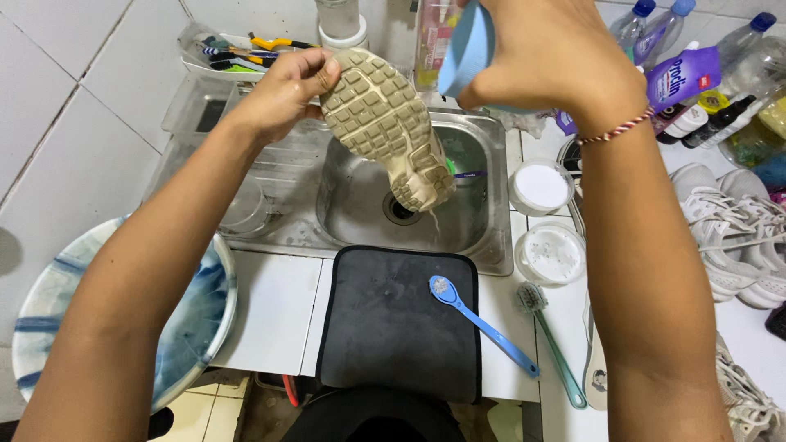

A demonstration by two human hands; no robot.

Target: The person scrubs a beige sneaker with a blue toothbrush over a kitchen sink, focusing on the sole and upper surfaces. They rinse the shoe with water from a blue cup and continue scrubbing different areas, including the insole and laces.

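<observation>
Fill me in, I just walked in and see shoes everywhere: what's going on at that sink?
A person holds a beige shoe sole-up over the steel sink with the left hand, while the right hand tips a light blue cup above it. A blue brush lies on the dark mat, and white sneakers sit at the right.

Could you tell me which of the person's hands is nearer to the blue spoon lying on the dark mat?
The right hand, marginally: it holds a blue cup above the sink, up-right of the blue spoon. The left hand grips the beige shoe, farther up-left.
</observation>
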